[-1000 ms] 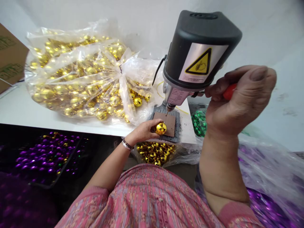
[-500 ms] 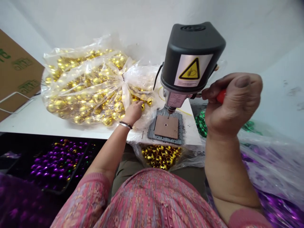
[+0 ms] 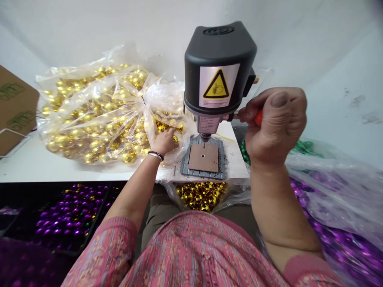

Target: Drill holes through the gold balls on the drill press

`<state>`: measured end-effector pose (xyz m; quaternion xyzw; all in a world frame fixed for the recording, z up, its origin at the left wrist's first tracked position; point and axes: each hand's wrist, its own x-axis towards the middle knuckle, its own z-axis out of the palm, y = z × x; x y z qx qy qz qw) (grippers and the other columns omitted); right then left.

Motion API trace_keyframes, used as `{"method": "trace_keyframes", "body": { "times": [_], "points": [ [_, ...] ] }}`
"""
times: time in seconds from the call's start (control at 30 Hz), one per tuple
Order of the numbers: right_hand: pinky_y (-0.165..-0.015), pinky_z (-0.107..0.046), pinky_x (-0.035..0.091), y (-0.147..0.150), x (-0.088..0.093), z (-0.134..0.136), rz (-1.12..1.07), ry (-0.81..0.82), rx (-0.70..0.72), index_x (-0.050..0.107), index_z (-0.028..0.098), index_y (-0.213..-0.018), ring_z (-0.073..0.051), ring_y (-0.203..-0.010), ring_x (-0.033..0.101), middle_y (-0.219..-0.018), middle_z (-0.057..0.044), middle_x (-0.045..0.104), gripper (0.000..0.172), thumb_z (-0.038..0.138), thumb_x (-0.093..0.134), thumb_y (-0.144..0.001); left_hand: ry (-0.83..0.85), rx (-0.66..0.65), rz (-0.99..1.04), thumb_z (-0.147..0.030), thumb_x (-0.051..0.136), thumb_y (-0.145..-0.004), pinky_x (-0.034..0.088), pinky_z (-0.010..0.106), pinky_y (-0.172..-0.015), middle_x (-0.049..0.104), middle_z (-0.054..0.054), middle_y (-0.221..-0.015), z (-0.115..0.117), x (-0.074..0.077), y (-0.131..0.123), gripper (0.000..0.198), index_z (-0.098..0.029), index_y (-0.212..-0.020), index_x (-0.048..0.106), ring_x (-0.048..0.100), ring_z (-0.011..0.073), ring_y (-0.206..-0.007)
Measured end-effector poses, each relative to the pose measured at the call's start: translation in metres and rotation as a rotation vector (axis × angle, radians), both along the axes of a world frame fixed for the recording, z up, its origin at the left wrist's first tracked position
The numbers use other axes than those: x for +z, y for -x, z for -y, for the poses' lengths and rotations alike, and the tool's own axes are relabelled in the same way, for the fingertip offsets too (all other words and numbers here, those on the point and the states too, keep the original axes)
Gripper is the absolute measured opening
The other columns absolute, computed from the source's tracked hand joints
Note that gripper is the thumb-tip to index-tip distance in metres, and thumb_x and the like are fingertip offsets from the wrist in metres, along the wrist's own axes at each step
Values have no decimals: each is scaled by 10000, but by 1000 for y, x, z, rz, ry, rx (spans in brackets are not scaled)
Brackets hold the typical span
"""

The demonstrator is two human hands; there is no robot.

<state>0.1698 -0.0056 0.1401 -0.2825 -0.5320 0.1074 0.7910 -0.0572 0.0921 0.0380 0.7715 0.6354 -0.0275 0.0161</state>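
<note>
A small bench drill press with a black motor housing [image 3: 220,52] stands over a brown square plate [image 3: 206,161] on a grey base. The plate has a small hole, and the drill bit hangs just above it. My right hand [image 3: 273,123] is closed round the red-knobbed feed lever [image 3: 258,117] at the machine's right side. My left hand [image 3: 164,141] reaches among shiny gold balls [image 3: 161,126] at the mouth of a clear plastic bag [image 3: 149,115]. Its fingertips are partly hidden, and I cannot see whether a ball is gripped.
More faceted gold balls [image 3: 201,195] lie in plastic below the table's front edge. Purple balls [image 3: 67,215] fill a dark tray at lower left. Bagged purple pieces [image 3: 344,247] and green ones [image 3: 305,147] are at right. A cardboard box [image 3: 14,107] stands far left.
The view has shifted, so the drill press and bag sit further left. My left hand stays at the gold balls, and my right hand keeps hold of the lever.
</note>
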Motion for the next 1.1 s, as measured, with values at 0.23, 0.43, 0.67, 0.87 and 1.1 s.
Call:
{"method": "trace_keyframes", "body": {
  "times": [0.23,0.43,0.67,0.87,1.1],
  "points": [
    [-443,-171,318,-8,25,-24,7,38,57,511,177,-727,-16,-459,440,-551,76,466,335,449,549,-920,9,-189,29,-167,598,-819,521,364,-919,681,171,-1121,9,2,7,294,-119,-1096,684,671,286,-1039],
    [-351,-221,301,-17,46,-57,-72,172,112,485,180,-632,-57,-350,420,-457,74,466,353,375,574,-912,-46,-150,741,-250,717,-754,558,341,-893,715,122,-1108,34,10,10,567,-116,-1289,585,685,227,-975],
    [-424,-197,346,-17,52,-54,1,263,-106,448,193,-594,-33,-421,419,-485,72,433,367,296,548,-931,166,-229,1283,-334,800,-709,544,335,-965,687,126,-1226,70,-17,-6,673,-158,-1323,588,672,205,-1062],
    [-632,-192,438,-20,51,-57,57,262,-129,441,198,-611,-49,-592,486,-549,44,450,364,290,504,-958,247,-99,1171,-341,782,-726,539,304,-880,719,68,-1130,77,-26,-30,614,-186,-1295,610,672,185,-958],
    [-724,-181,434,-21,44,-65,71,180,-98,407,192,-684,-45,-657,457,-595,58,410,330,326,453,-982,267,-13,1024,-457,701,-812,509,286,-822,753,28,-982,72,-20,-37,392,-221,-1125,715,659,196,-915]
  ]
}}
